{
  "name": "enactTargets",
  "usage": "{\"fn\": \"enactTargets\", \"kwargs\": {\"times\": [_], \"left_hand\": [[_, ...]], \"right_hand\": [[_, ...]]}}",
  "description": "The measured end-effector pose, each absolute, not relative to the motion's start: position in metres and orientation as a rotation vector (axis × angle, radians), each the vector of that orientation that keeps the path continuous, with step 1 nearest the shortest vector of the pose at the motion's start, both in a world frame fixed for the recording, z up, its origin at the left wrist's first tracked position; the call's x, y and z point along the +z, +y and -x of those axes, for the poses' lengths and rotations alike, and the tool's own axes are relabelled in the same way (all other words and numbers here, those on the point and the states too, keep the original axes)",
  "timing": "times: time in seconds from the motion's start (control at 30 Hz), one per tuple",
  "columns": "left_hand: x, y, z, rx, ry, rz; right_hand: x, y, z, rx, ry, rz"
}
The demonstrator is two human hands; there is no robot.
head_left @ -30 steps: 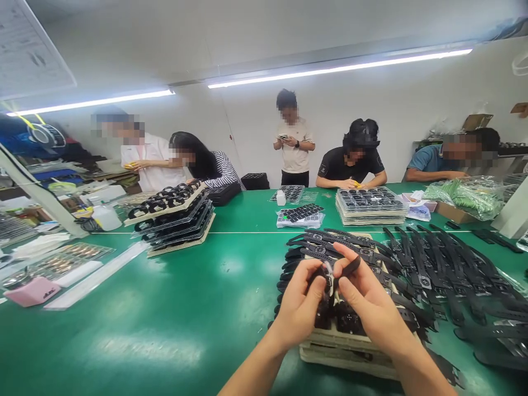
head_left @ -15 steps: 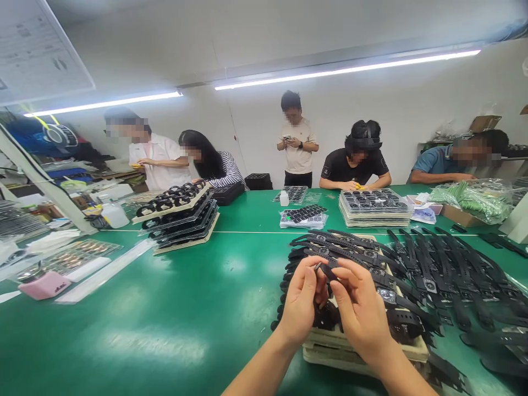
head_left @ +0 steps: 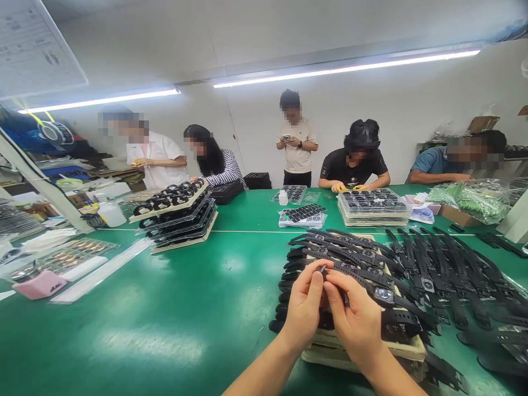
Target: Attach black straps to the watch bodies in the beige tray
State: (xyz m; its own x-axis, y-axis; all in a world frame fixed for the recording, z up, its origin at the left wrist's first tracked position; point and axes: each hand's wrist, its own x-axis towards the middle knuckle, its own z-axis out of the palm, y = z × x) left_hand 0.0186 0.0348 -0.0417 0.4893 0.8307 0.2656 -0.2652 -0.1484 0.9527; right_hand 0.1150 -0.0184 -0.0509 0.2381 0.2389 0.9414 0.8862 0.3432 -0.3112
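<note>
Left hand [head_left: 304, 313] and right hand [head_left: 358, 324] pinch a watch [head_left: 330, 297].

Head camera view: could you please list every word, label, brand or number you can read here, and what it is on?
No text can be read.
Hanging sheet, top left: printed lines, too blurred.
Pink block: dark marking, too small.
Black T-shirt: small chest logo, unreadable.
Watches near the hands: nothing legible.

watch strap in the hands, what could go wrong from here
1. Both hands, left hand and right hand, pinch one small black watch strap by the fingertips; it could slip onto the stacked trays below.
2. The forearms hover over loose straps overhanging the tray and might knock them off.
</note>
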Motion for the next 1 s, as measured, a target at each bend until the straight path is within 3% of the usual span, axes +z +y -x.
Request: {"fn": "enactTargets", "kwargs": {"times": [0.13,0.53,0.63,0.83,1.0], "left_hand": [[-0.041,0.038,-0.017,1.165,0.570,-1.353],[-0.035,0.030,-0.023,0.982,0.509,-1.129],[-0.030,0.030,-0.021,0.942,0.487,-1.078],[-0.023,0.028,-0.012,0.434,0.316,-1.202],[-0.025,0.026,-0.014,0.286,0.290,-1.260]], "right_hand": [[-0.051,-0.017,-0.115,-0.560,-1.390,1.140],[-0.051,-0.018,-0.107,-0.449,-1.257,1.053],[-0.050,-0.020,-0.117,-0.167,-1.319,0.988],[-0.027,-0.037,-0.151,0.792,-1.199,1.165],[-0.010,-0.045,-0.162,0.793,-1.248,1.298]]}}
